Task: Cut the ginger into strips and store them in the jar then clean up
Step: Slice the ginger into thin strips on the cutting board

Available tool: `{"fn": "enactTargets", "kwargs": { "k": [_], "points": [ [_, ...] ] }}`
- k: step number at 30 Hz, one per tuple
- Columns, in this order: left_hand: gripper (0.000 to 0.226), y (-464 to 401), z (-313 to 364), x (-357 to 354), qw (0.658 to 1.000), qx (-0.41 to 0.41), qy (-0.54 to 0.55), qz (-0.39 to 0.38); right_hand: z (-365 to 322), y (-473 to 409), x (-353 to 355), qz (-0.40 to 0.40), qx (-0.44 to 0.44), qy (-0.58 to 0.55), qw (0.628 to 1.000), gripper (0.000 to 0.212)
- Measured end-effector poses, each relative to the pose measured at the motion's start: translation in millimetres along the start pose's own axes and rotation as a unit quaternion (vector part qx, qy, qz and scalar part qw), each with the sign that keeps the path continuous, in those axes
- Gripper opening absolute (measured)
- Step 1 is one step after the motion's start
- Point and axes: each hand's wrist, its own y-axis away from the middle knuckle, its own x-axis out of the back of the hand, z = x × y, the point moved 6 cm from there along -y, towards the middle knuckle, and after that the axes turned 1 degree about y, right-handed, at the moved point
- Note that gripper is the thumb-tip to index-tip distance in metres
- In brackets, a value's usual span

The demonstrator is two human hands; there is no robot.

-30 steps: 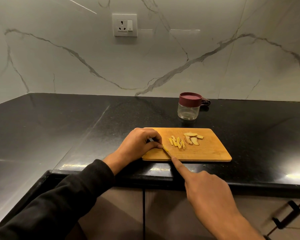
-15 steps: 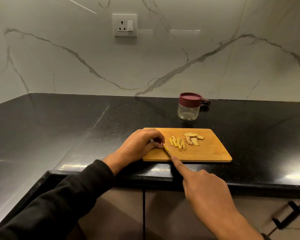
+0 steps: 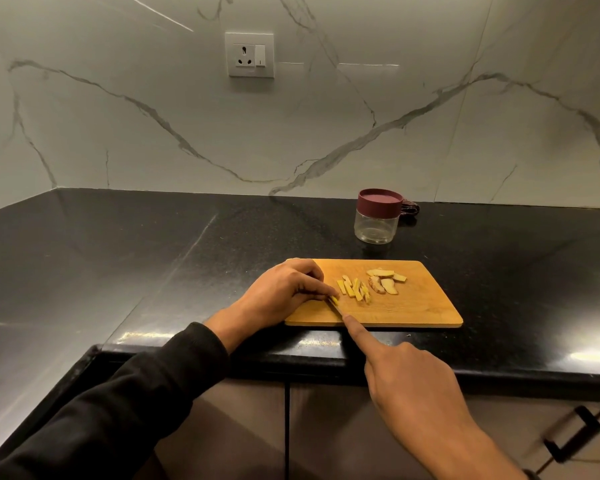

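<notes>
**Slicing ginger at the board's near-left corner**

The black bench (image 3: 153,271) carries a wooden cutting board (image 3: 423,306) close to its front edge, with open room left and right. A lidded jar (image 3: 376,216) stands behind the board, well apart. The left hand (image 3: 284,292) pinches a small ginger piece (image 3: 334,299). The right hand (image 3: 409,379) grasps a knife (image 3: 336,308), forefinger along its spine, blade running diagonally toward the ginger. Cut strips (image 3: 354,289) and uncut slices (image 3: 385,282) lie just right.

Our left hand (image 3: 284,292), in a black sleeve, reaches in from the lower left with fingers curled down and fingertips pinched together. Our bare right hand (image 3: 409,382) comes up from the lower right, index finger stretched straight forward, remaining fingers folded.
</notes>
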Motion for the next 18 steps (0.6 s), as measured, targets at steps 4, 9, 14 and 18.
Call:
{"fn": "enactTargets", "kwargs": {
  "k": [4,9,14,18],
  "points": [
    [0.029,-0.4,1.0,2.9,0.999,0.02,0.023,0.022,5.0,-2.1,1.1,-0.001,0.0,-0.05,0.999,0.059],
    [0.014,-0.4,1.9,3.2,0.999,0.018,0.024,0.02,7.3,-3.6,0.7,-0.006,-0.001,-0.076,0.997,0.058],
    [0.023,-0.1,0.8,0.2,1.0,0.022,0.019,-0.005,7.0,-3.6,2.6,-0.001,0.002,-0.071,0.997,0.059],
    [0.027,-0.6,0.5,3.3,0.998,0.04,0.03,0.021,9.3,-5.2,2.0,0.009,0.002,-0.084,0.996,0.059]
  ]
}}
